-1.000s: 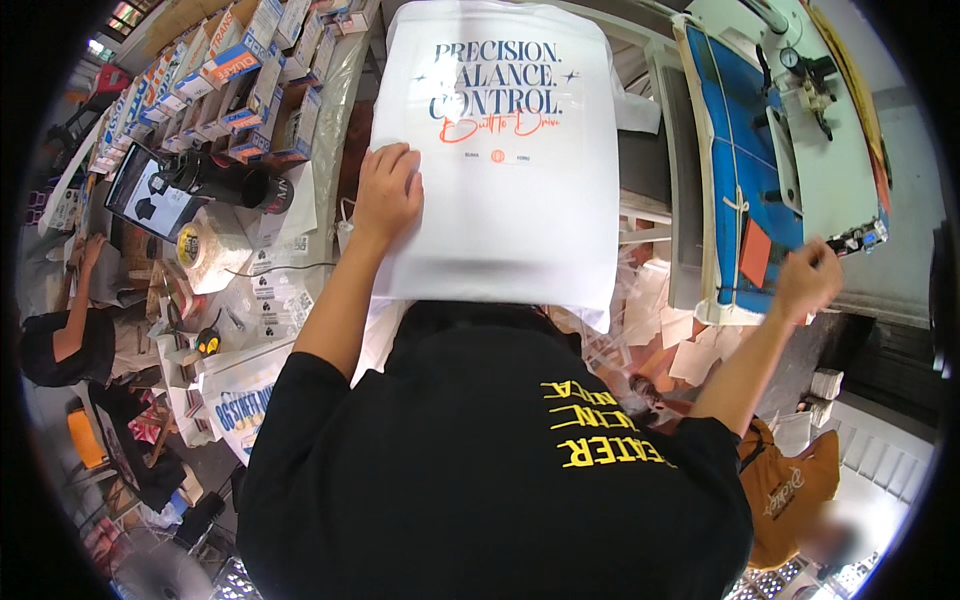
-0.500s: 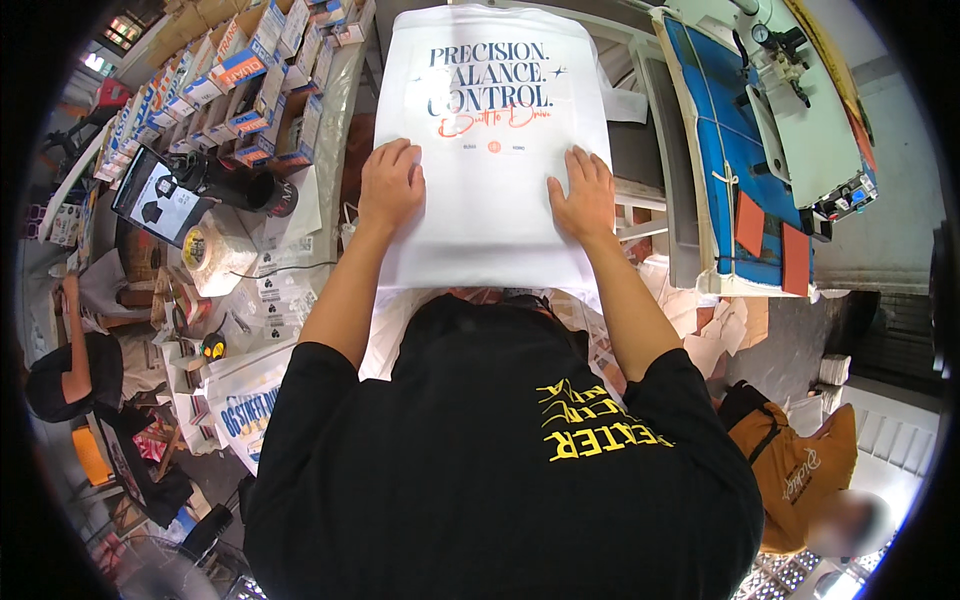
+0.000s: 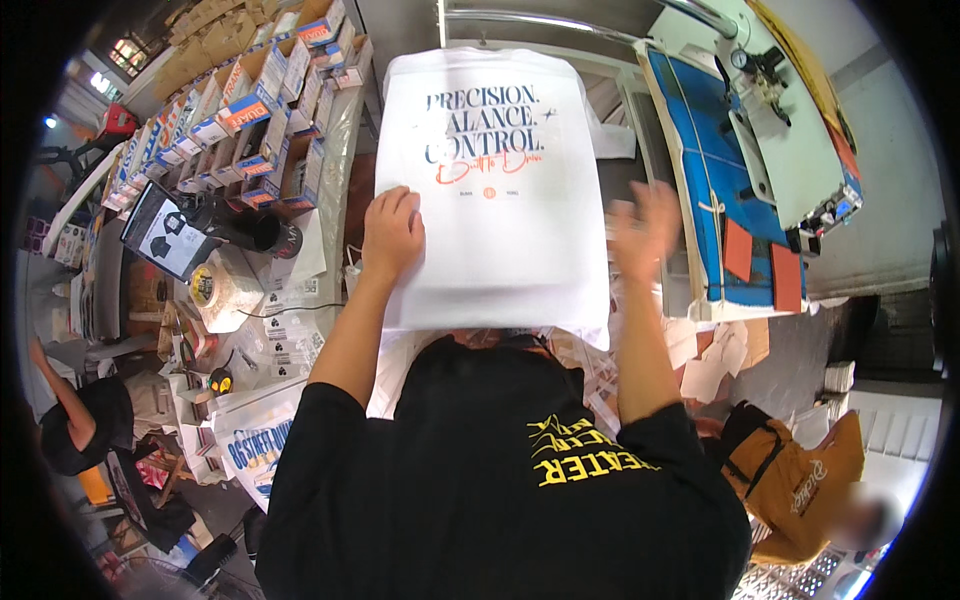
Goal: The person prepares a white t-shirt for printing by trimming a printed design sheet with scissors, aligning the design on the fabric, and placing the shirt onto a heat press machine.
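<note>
A white shirt (image 3: pixel 490 250) with dark lettering and an orange-red script print lies spread out flat in front of me. My left hand (image 3: pixel 395 232) rests on the shirt's left edge, palm down, its fingers bent a little and grasping nothing that I can see. Just off the shirt's right edge is my right hand (image 3: pixel 645 232), raised and blurred by motion. Its fingers look apart, with nothing visible in them. A piece of white cloth (image 3: pixel 613 141) sticks out past the shirt's upper right side. What supports the shirt is hidden beneath it.
Left are rows of open cardboard boxes (image 3: pixel 250 110), a screen (image 3: pixel 165 230), a black cylinder (image 3: pixel 260 232) and a tape roll (image 3: pixel 222 290). A blue-topped press-like machine (image 3: pixel 690 130) with an air gauge stands right. Other people (image 3: pixel 85 420) are at lower left and lower right (image 3: pixel 800 480).
My right hand has lifted from the shirt and moved right, past its edge. The left hand stays on the shirt's left side. The whole view has shifted, so the shirt appears lower.
</note>
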Demonstrator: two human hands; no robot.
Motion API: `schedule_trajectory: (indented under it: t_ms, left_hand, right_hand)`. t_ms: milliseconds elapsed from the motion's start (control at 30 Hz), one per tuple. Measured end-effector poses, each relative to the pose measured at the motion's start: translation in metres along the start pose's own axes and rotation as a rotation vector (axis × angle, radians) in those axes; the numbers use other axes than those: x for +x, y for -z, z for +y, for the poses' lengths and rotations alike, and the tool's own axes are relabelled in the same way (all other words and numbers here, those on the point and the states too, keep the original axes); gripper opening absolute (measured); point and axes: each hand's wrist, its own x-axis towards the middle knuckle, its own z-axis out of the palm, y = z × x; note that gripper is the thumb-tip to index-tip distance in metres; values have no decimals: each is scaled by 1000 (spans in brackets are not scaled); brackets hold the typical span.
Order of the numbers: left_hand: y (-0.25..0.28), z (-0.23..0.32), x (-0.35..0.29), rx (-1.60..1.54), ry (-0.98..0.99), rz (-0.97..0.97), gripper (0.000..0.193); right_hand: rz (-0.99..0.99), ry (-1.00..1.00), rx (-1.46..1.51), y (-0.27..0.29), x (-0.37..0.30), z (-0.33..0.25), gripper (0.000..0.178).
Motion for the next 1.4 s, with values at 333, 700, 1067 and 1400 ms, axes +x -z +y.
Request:
schedule_trajectory:
  t_ms: [333, 700, 1067, 1400]
  left_hand:
    - [-3, 10, 1, -11, -6, 16, 30]
    - [-9, 3, 0, 1, 17, -19, 31]
    - [3, -19, 28, -188, 329, -1, 27]
    - [50, -80, -98, -493, 671, 168, 20]
  right_hand:
    - [-303, -503, -578, 192, 88, 235, 61]
    - [-373, -405, -617, 170, 86, 118, 58]
    - [121, -5, -351, 134, 63, -42, 97]
    - [79, 75, 47, 80, 62, -148, 112]
